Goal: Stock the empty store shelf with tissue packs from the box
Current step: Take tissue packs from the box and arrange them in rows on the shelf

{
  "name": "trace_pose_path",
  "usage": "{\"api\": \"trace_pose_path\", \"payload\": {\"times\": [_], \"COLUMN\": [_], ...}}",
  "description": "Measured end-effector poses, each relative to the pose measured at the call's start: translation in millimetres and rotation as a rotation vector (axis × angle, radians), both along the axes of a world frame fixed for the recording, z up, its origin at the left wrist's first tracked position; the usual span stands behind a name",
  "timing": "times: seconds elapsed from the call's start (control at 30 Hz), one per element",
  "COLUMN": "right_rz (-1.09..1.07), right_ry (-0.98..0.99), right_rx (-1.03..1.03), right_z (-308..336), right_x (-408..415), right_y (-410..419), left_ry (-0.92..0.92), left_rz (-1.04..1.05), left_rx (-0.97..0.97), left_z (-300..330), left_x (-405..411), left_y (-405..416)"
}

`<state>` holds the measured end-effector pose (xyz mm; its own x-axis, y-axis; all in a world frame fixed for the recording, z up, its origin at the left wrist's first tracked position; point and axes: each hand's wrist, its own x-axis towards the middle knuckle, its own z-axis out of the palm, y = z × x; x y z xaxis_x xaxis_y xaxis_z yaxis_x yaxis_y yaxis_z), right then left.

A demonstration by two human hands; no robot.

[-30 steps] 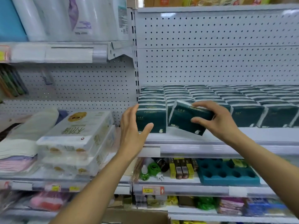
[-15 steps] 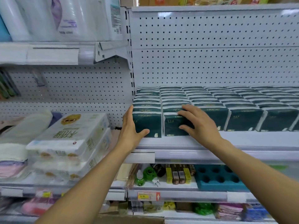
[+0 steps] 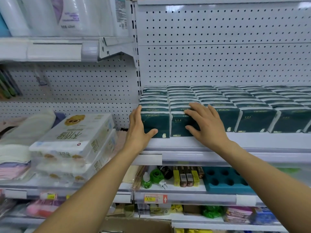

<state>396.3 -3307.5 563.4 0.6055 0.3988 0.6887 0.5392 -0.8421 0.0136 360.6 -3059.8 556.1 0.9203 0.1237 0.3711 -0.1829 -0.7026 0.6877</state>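
Dark green tissue packs (image 3: 255, 121) stand upright in several rows on the white shelf (image 3: 252, 142). My left hand (image 3: 137, 130) lies against the left side of the front left pack (image 3: 156, 121), fingers straight, thumb on its front face. My right hand (image 3: 205, 125) rests flat on the second front pack (image 3: 178, 126), fingers spread over its top edge and thumb on its front. That pack stands upright in line with its neighbours. The cardboard box (image 3: 138, 226) shows only its rim at the bottom edge.
White multipacks of tissue (image 3: 74, 138) are stacked on the neighbouring shelf to the left. A bare strip of shelf runs in front of the green packs. Below are small bottles, yellow boxes (image 3: 185, 176) and a blue foam tray (image 3: 223, 180).
My right hand brought a tilted green pack down into the second front slot and stood it upright; it now lies flat on it. My left hand stayed against the left pack.
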Motion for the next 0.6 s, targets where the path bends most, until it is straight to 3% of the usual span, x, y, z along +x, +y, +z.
{"api": "trace_pose_path", "payload": {"times": [0.2,0.4,0.5,0.6], "right_rz": [0.043,0.126,0.161,0.189], "right_ry": [-0.06,-0.065,-0.01,0.134], "right_rx": [0.059,-0.024,-0.056,-0.093], "right_z": [6,-22,-55,-98], "right_x": [-51,-130,-160,-179], "right_y": [23,64,88,116], "left_ry": [-0.24,-0.434,-0.41,-0.235], "left_rz": [0.073,0.07,0.056,0.05], "left_rx": [0.329,0.579,0.624,0.667], "left_z": [8,-24,-57,-104], "left_x": [-40,-122,-161,-197], "left_y": [21,59,91,126]}}
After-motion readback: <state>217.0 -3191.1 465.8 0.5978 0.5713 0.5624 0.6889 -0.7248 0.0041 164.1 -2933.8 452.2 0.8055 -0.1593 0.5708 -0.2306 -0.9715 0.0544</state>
